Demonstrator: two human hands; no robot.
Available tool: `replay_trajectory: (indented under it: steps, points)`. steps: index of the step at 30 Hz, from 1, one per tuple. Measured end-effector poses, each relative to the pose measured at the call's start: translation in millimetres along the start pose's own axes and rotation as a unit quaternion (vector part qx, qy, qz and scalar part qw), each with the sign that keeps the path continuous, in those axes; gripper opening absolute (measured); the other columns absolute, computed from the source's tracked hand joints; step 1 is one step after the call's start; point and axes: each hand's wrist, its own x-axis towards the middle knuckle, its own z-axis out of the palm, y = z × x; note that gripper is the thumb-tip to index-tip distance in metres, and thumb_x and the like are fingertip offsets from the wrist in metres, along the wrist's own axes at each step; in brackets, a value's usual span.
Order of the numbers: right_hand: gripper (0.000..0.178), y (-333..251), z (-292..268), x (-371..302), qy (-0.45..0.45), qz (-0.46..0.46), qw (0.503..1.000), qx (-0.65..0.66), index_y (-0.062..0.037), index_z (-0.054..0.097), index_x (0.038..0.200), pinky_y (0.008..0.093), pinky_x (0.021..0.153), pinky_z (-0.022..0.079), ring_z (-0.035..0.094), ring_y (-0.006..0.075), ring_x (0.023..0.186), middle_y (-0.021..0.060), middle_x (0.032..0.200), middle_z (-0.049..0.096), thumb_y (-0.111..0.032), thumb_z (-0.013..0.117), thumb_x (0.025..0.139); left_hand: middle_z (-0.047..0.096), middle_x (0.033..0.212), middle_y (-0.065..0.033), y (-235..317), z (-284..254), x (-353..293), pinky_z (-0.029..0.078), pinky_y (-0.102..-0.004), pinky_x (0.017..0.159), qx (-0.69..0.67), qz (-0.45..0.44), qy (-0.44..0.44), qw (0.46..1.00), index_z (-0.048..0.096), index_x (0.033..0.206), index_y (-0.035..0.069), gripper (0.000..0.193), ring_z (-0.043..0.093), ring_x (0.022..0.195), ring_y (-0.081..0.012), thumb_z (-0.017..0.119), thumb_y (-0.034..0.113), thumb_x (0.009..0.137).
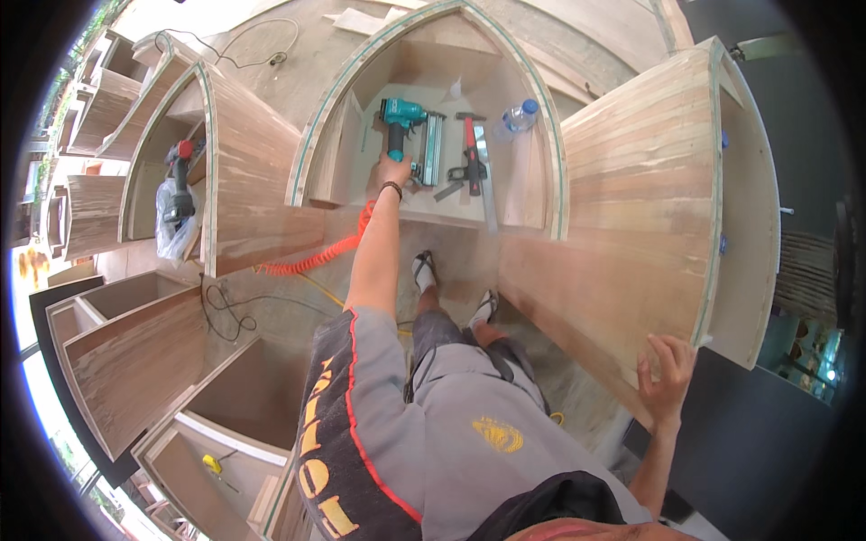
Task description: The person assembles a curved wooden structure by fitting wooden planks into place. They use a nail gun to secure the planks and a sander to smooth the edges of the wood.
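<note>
My left hand (pixel 394 171) is closed around the lower end of a teal and black air nail gun (pixel 402 122). The nail gun lies inside a pointed-arch wooden cabinet (pixel 317 167). A coiled orange air hose (pixel 320 257) runs up to my left wrist, and its join to the tool is hidden by my hand. Beside the nail gun lie a hammer (pixel 470 144), a combination square (pixel 485 171) and a clear water bottle (pixel 519 117) with a blue cap. At the lower edge of the right-hand wooden cabinet (pixel 631 162), my right hand (pixel 666 374) holds nothing, its fingers loosely bent and apart.
Another arched cabinet (pixel 257 153) stands at left, holding a red and black power tool (pixel 180 185) partly in a plastic bag. A box-shaped cabinet (pixel 144 361) and a yellow tape measure (pixel 213 463) are at lower left. Dark cable (pixel 234 316) loops over the floor.
</note>
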Motion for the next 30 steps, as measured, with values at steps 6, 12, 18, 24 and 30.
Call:
replay_trajectory:
  steps: [6, 12, 18, 24, 30]
  points:
    - [0.036, -64.6, 35.8, 6.7, -0.044, 0.049, 0.988, 0.137, -0.0035, 0.07, 0.121, 0.0427, 0.084, 0.054, 0.065, 0.0351, 0.1, 0.0168, 0.108, 0.066, -0.009, 0.076, 0.086, 0.069, 0.085, -0.0131, -8.5, -5.0, 24.8, 0.055, -0.0354, 0.049, -0.314, -0.054, -0.099, 0.943, 0.061, 0.113, -0.003, 0.047, 0.07, 0.062, -0.0202, 0.078, 0.025, 0.08]
    - [0.043, -130.3, 95.1, 58.9, 0.006, 0.015, 0.964, 0.266, -0.0034, 0.066, 0.129, 0.0424, 0.086, 0.053, 0.066, 0.034, 0.099, 0.0169, 0.107, 0.067, -0.013, 0.076, 0.089, 0.067, 0.102, -0.0228, -12.4, -28.4, -69.0, 0.055, -0.0454, 0.08, -0.254, 0.071, 0.077, 0.961, 0.054, 0.117, -0.005, 0.054, 0.07, 0.093, -0.0352, 0.08, 0.028, 0.082]
    - [0.078, -214.4, 185.6, 148.8, -0.088, 0.107, 0.878, 0.459, -0.0036, 0.025, 0.159, 0.0417, 0.098, 0.048, 0.061, 0.0332, 0.114, 0.023, 0.13, 0.059, -0.025, 0.068, 0.097, 0.058, 0.093, -0.0233, 25.2, -86.2, -258.0, 0.047, -0.052, 0.076, -0.257, 0.134, 0.091, 0.953, 0.051, 0.106, 0.0, 0.043, 0.059, 0.09, -0.0476, 0.079, 0.02, 0.079]
    - [0.097, -231.2, 242.1, 141.8, -0.023, 0.107, 0.884, 0.454, -0.0075, 0.002, 0.164, 0.0424, 0.093, 0.051, 0.063, 0.0291, 0.105, 0.03, 0.149, 0.04, -0.008, 0.065, 0.09, 0.054, 0.107, -0.0181, -12.1, -80.7, -350.7, 0.043, -0.0544, 0.085, -0.209, 0.235, 0.062, 0.947, 0.049, 0.118, -0.002, 0.053, 0.053, 0.099, -0.0424, 0.076, 0.014, 0.077]
    - [0.07, -212.4, 192.3, 148.9, -0.116, 0.192, 0.666, 0.711, -0.0117, 0.032, 0.148, 0.0344, 0.067, 0.054, 0.062, 0.0186, 0.078, 0.0077, 0.095, 0.057, 0.004, 0.056, 0.084, 0.057, 0.122, -0.022, 5.4, -132.8, -386.4, 0.045, -0.0526, 0.102, -0.191, 0.33, -0.06, 0.923, 0.048, 0.138, -0.006, 0.063, 0.055, 0.114, -0.0431, 0.068, 0.009, 0.08]
